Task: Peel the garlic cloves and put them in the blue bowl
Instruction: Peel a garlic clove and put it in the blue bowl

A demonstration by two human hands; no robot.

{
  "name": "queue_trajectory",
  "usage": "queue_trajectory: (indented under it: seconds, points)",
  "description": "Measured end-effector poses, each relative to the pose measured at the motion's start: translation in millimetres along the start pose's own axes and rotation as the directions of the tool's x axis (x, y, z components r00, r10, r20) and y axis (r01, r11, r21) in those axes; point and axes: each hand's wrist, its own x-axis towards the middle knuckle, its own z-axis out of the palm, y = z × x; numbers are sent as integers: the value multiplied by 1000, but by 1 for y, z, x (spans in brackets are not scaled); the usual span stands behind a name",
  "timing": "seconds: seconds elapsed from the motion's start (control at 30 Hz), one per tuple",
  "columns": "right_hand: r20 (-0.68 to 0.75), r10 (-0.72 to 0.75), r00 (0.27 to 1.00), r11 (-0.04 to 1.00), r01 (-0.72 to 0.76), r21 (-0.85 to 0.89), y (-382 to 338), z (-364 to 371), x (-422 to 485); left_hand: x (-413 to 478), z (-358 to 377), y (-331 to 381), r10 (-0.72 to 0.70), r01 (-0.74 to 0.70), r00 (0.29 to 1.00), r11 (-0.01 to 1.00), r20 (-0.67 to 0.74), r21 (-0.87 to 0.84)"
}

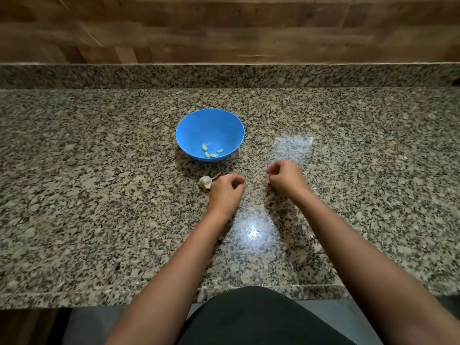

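Starting with the left hand (227,189): curled over, knuckles up, fingertips drawn in against the thumb, low over the desk (99,170) on the near side of the blue bowl (189,125), a shade to its right. Whether anything sits inside that curl, cannot tell from here. Now across to the right hand (286,179): also curled, farther right of the blue bowl and again on its near side, fingertips and thumb pinched together on a pale scrap (269,174), too small to call as clove or skin. Clear of each other, those two hands, bare speckled granite between. And there, straight out from the blue bowl's near wall, the garlic head (205,181): lying on the desk right against the left hand's outer edge, touching or all but touching, too close to separate. Whitish, papery, lumpy, with a thin dry stem poking out toward the bowl. Inside the blue bowl, down at the near part of its floor, four peeled cloves (204,146): pale yellow-green, smooth, small, loose and close together. Bowl itself upright, round, bright blue, near both hands but touched by neither. Beyond the blue bowl, a granite upstand and then wood panelling (224,28).
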Motion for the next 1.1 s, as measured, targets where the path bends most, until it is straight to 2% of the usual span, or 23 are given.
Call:
queue_trajectory:
  seconds: [0.13,0.33,0.4,0.47,0.57,0.67,0.77,0.97,1.03,1.1]
  points:
    - [-63,-233,971,940,208,-272,9,6,15,-4,4,-8,168,-171,985,966,35,194]
    - [-82,-357,930,909,326,-259,34,27,-31,-14,0,-25,272,-269,962,935,16,232]
    - [-2,-404,915,872,385,-304,39,41,-57,-18,-1,-33,279,-271,960,932,-2,242]
    - [95,-387,917,817,389,-426,45,53,-67,-20,-1,-35,296,-281,955,928,-27,246]
    - [146,-385,911,740,399,-542,43,63,-53,-21,1,-34,301,-279,952,922,-45,270]
    - [142,-429,892,782,446,-436,35,66,-36,-24,0,-35,300,-276,953,919,-46,281]
    - [60,-516,854,796,505,-335,37,57,-40,-27,0,-38,305,-290,952,905,1,311]
    - [8,-606,796,736,564,-373,51,35,-73,-29,10,-37,355,-366,929,854,99,371]
    - [-85,-506,858,839,467,-279,53,30,-76,-33,18,-33,375,-395,918,842,127,368]
    - [-220,-311,925,949,288,-132,54,20,-81,-36,28,-29,364,-414,910,816,197,403]
